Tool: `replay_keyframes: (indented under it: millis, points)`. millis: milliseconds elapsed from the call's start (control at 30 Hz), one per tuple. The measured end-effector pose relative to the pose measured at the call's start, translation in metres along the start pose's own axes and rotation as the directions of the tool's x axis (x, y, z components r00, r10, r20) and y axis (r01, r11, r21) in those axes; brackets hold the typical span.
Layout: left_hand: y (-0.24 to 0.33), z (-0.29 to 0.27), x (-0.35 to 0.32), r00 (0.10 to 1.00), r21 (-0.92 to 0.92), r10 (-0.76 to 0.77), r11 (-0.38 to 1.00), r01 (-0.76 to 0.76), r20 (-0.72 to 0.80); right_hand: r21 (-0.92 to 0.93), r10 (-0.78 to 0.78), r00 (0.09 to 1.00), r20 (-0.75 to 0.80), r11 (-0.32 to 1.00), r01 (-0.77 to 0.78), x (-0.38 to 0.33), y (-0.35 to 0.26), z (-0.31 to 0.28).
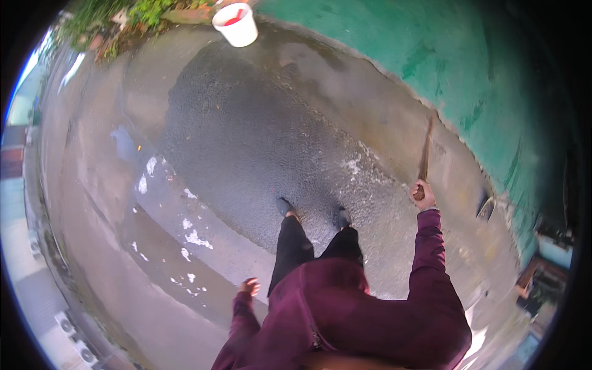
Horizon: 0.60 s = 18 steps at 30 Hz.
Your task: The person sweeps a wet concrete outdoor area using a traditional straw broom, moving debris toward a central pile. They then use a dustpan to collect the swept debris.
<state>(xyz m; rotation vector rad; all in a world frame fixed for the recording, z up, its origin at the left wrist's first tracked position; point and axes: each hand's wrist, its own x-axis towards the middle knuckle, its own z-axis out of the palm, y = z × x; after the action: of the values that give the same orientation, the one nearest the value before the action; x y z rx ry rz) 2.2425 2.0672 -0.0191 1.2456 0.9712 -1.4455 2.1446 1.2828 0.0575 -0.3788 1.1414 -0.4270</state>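
Note:
My right hand point(423, 195) is closed around the thick end of a long brown stick broom point(426, 151). The broom tapers away from me, and its thin far end reaches toward the foot of the green wall. At my left side, my left hand point(250, 286) hangs low over the floor, slightly blurred. Its fingers are loosely bent and apart, and nothing shows in them. Between my arms are my dark shoes point(284, 206), standing on wet concrete floor point(246, 135) with patches of white foam point(198, 239) to the left.
A white bucket point(237, 31) with something red inside stands at the far edge, beside green plants point(148, 12). The green wall point(468, 74) runs along the right. A small dark object point(486, 208) lies near its base, and assorted items point(546, 280) sit at the lower right.

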Motion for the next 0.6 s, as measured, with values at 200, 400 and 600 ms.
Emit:
replay_keyframes:
  millis: [200, 400, 600]
  points:
    - [0.078, -0.034, -0.064, 0.730, 0.284, 0.511, 0.859, -0.425, -0.454, -0.070, 0.082, 0.993, -0.079, 0.994, -0.087, 0.125, 0.125, 0.117]
    - [0.066, -0.021, -0.070, 0.814, 0.196, 0.477, 0.879, -0.435, -0.333, -0.991, -0.085, 0.994, -0.062, 0.122, -0.052, 0.061, 0.474, 0.225]
    - [-0.020, -0.029, -0.072, 0.924, 0.037, 0.183, 0.983, -0.181, -0.336, -0.983, 0.691, 0.723, -0.014, 0.123, -0.136, -0.054, 0.545, 0.359]
